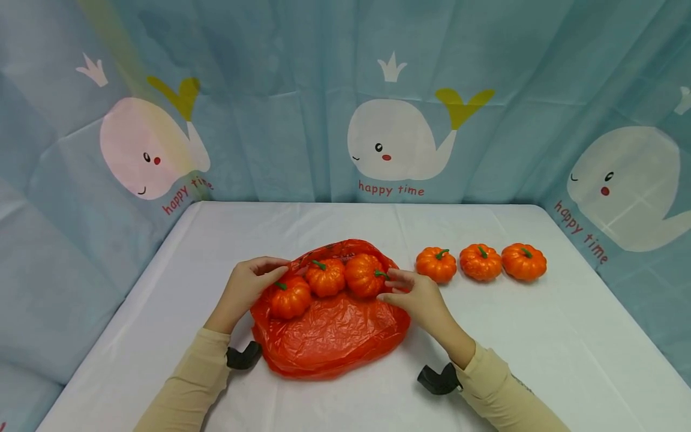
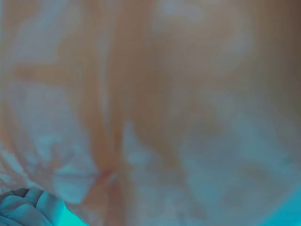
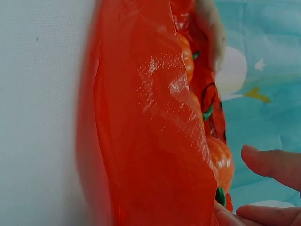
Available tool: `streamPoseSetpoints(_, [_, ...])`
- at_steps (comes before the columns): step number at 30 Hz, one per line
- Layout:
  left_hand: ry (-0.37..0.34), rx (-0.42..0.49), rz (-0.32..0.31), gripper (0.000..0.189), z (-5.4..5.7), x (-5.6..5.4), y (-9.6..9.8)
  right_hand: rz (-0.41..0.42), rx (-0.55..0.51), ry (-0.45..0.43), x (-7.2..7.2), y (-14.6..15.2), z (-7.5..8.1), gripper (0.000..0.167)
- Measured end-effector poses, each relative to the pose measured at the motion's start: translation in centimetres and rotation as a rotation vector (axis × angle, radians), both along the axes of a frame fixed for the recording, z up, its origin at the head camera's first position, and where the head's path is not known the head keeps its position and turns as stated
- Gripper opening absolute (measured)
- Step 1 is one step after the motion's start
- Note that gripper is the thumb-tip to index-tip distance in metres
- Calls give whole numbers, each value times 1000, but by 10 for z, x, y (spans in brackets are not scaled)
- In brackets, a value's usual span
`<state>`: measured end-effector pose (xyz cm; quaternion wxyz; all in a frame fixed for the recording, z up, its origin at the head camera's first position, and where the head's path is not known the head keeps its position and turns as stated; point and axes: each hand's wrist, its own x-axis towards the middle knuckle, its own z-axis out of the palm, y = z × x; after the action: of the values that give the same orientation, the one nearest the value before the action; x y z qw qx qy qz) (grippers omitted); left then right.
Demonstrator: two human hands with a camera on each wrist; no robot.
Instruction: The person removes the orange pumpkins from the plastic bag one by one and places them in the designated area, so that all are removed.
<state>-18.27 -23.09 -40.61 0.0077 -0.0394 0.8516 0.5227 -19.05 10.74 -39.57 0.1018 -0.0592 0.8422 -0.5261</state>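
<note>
A red plastic bag lies on the table with its mouth spread. Three orange pumpkins with green stems sit in the mouth: a left pumpkin, a middle pumpkin and a right pumpkin. My left hand holds the bag's left rim, thumb on the near side and fingers behind. At the right rim is my right hand, fingers loosely spread beside the right pumpkin. The right wrist view shows its upper finger apart from the bag and lower fingers right at the bag's edge. The left wrist view is mostly blurred.
Three more pumpkins stand in a row right of the bag: one near it, one in the middle and one at the end. A white cloth covers the table. Blue whale-print curtains hang behind and beside it.
</note>
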Motion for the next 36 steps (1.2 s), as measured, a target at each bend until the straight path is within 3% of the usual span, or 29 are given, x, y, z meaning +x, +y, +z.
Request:
streamPoseSetpoints(5, [-3,1,0,43,0,0,0,5,14,26,0,1,-1,55])
streamPoseSetpoints(17, [-1,-1,3,43,-2,-1,-1,-2,151,163,1,-6,-4,25])
streamPoseSetpoints(25, [9,-3,-2,42,-2,-1,0,-6,237,158,2,-14,-7,16])
streamPoseSetpoints(36, [14,-14,-4,43,-4,-2,0,-14,195,170,2,-20,-10,13])
